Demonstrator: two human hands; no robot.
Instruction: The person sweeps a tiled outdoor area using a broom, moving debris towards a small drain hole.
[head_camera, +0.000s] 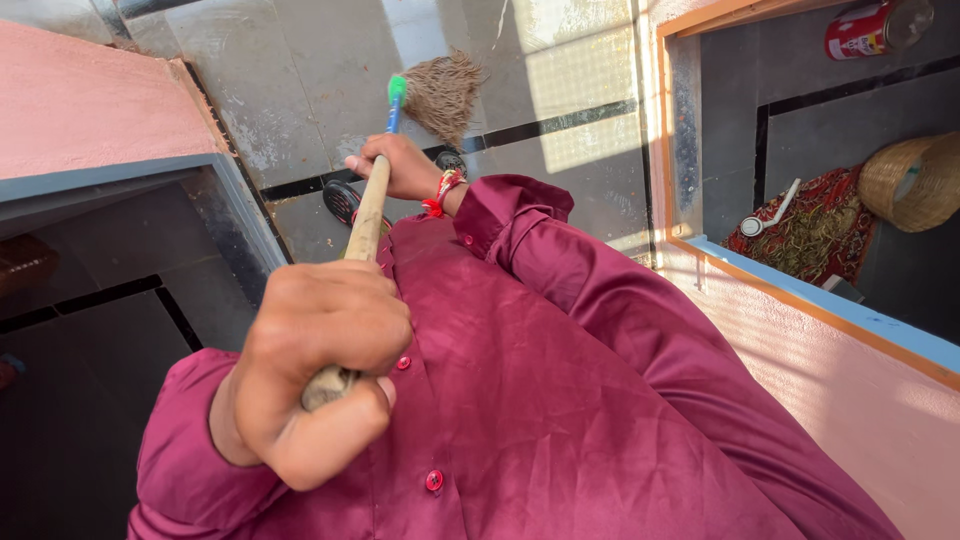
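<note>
1. Two hands were on one mop handle (366, 215), a pale wooden stick running from the near middle of the scene out toward the far floor.
2. Left hand (315, 365) sat near the camera, fingers (330, 325) wrapped fully round the top end of the stick in a tight fist, thumb tucked underneath.
3. Right hand (400, 168) was farther down the stick, fingers curled closed around it too, with a red thread band (441, 192) on that wrist.
4. Beyond the right hand the handle turned into a blue section with a green cap (397, 90), and the brown stringy mop head (443, 92) lay on the grey tiled floor (300, 70) at the far middle, in a sunlit patch.
5. Maroon buttoned shirt (540, 400) filled most of the near part of the view, both sleeves included.
6. Black sandals (342, 201) peeked out just beside the handle, below the right hand.
7. Off to the far right, past a pink ledge with a blue and orange edge (830, 310), was a woven basket (912, 180), a patterned red cloth (815, 230) with a white ladle-like thing (772, 214) on it, and a red can (868, 30) lying on its side in the far corner.
8. Pink wall top (90, 100) sat on the far left.
</note>
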